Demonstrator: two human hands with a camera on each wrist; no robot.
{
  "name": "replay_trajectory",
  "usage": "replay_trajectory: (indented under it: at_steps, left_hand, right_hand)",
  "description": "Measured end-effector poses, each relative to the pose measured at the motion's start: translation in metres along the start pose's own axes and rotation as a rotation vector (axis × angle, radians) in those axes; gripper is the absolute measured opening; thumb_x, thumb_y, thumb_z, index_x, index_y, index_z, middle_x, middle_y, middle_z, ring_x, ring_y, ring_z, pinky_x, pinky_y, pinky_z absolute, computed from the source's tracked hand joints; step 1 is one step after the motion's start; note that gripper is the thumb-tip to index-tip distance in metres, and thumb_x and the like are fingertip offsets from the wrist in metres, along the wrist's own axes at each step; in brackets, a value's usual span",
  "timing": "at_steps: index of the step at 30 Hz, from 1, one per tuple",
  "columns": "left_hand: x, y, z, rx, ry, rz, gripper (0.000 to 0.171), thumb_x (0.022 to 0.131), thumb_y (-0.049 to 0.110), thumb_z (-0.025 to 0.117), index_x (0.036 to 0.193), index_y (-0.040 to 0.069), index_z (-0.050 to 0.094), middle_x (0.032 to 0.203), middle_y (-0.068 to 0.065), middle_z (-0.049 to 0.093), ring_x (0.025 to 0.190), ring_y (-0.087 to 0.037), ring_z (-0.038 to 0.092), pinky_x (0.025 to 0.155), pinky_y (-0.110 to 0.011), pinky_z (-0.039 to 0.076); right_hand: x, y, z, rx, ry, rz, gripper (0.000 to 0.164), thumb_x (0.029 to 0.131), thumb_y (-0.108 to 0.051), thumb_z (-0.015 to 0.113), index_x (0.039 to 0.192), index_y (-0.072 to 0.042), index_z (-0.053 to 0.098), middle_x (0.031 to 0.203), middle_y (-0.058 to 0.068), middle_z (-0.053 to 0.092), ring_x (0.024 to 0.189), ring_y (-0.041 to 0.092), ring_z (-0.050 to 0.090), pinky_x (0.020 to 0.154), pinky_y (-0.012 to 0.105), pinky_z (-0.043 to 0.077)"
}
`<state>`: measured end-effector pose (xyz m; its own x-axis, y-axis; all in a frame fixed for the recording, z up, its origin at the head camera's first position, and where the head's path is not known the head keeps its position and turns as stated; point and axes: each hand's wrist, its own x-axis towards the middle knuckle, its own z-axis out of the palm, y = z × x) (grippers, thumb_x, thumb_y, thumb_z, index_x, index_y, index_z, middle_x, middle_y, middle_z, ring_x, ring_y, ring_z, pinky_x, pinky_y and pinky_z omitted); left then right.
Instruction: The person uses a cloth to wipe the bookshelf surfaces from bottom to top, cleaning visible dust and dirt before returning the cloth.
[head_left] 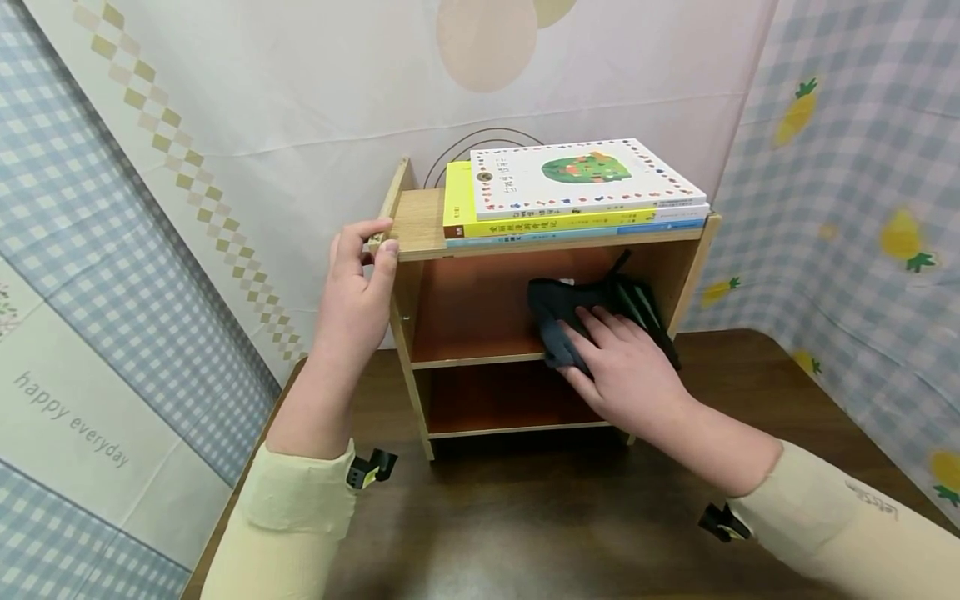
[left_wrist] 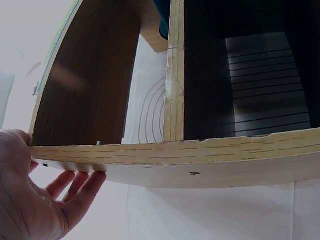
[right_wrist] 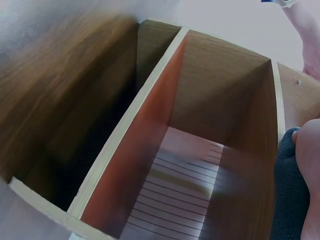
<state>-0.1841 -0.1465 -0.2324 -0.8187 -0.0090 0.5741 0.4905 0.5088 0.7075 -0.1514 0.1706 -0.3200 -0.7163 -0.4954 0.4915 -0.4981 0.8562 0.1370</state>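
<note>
My left hand (head_left: 354,292) grips the top left corner of a small wooden shelf (head_left: 408,333), fingers over the side panel and thumb at the front edge. In the left wrist view, the fingers lie along the panel's outer face. Within the upper compartment, my right hand (head_left: 630,367) rests on a dark grey-blue cloth (head_left: 558,342), its fingers extended over it. A glossy black item (head_left: 637,300) lies against the right side, its kind unclear. The right wrist view shows the thumb touching the cloth (right_wrist: 287,192); the palm side is hidden.
Stacked books lie on the shelf top: a white one (head_left: 585,177) with a green picture above a yellow one (head_left: 459,200) and others. The shelf stands on a dark brown table (head_left: 510,517). Behind it hangs a pale curtain (head_left: 315,100), with checked cloth (head_left: 885,125) at the right.
</note>
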Motion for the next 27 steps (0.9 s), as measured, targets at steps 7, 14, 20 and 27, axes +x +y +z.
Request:
replay_trajectory:
  at_steps: [7, 14, 20, 27]
  left_hand:
    - [0.000, 0.000, 0.001, -0.002, 0.002, 0.002, 0.040, 0.104, 0.044, 0.044, 0.137, 0.022, 0.049, 0.136, -0.007, 0.041, 0.109, -0.022, 0.046, 0.083, -0.041, 0.041]
    - [-0.001, 0.000, 0.001, 0.002, -0.001, -0.004, 0.041, 0.103, 0.045, 0.044, 0.137, 0.023, 0.049, 0.136, -0.008, 0.041, 0.110, -0.023, 0.045, 0.085, -0.043, 0.040]
    - [0.000, -0.001, 0.001, -0.008, 0.007, 0.014, 0.041, 0.103, 0.044, 0.046, 0.137, 0.021, 0.050, 0.135, -0.009, 0.041, 0.109, -0.024, 0.045, 0.086, -0.044, 0.040]
    - [0.001, -0.003, 0.001, -0.009, 0.012, 0.020, 0.041, 0.103, 0.044, 0.046, 0.136, 0.020, 0.051, 0.135, -0.008, 0.042, 0.107, -0.023, 0.045, 0.084, -0.041, 0.039]
  right_hand:
    - [0.007, -0.011, 0.003, -0.007, 0.020, -0.018, 0.053, 0.095, -0.041, 0.061, 0.139, -0.010, 0.058, 0.140, 0.023, 0.053, 0.128, 0.040, 0.048, 0.105, 0.052, 0.038]
    - [0.016, -0.025, 0.008, -0.023, 0.041, -0.040, 0.052, 0.096, -0.043, 0.059, 0.138, -0.012, 0.060, 0.137, 0.022, 0.055, 0.126, 0.039, 0.050, 0.104, 0.051, 0.039]
    - [0.024, -0.038, 0.011, -0.032, 0.053, -0.048, 0.051, 0.097, -0.045, 0.057, 0.137, -0.014, 0.060, 0.136, 0.020, 0.056, 0.125, 0.038, 0.052, 0.104, 0.050, 0.039]
    - [0.034, -0.053, 0.014, -0.041, 0.077, -0.064, 0.050, 0.096, -0.044, 0.058, 0.137, -0.015, 0.061, 0.135, 0.020, 0.058, 0.124, 0.037, 0.053, 0.103, 0.049, 0.040]
